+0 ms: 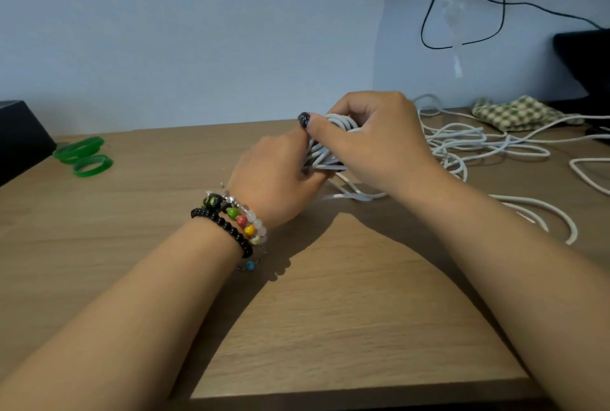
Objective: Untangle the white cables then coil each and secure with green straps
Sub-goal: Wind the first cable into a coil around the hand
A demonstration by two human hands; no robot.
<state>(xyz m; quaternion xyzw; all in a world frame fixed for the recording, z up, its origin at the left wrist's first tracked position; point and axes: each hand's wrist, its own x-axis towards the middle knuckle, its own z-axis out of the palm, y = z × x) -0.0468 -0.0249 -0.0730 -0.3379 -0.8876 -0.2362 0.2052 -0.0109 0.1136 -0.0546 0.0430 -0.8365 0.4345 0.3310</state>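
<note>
I have both hands on a bundle of white cable (325, 146), held just above the middle of the desk (330, 311). My left hand (277, 179) has its grip closed round the bundle from the 9 o'clock side, and my right hand (373, 143) wraps it from 3 o'clock, thumb laid across the top turns. I judge this to be the coiling step on one cable, with the strapping not yet done.

To do it well I would keep the left hand as the fixed anchor and let the right lay each new turn flat beside the others, the same size, without twisting the cord. The free tail runs out under my right wrist toward 3 o'clock, where the loose cables (468, 143) lie in a slack, overlapping heap; I would feed slowly so that a snag there does not drag the whole heap along. Whether that heap is one cable or several I cannot tell.

The cord looks round, smooth and rubbery, fairly springy, so the turns will likely spring open if my hold slackens before a strap goes on. The two green straps (84, 156) lie at 10 o'clock near the desk's far-left edge, well apart from my hands; they show as glossy, translucent rings. The desk is matt wood-grain laminate. A checked cloth (518, 111) sits at 2 o'clock, soft and crumpled.
</note>
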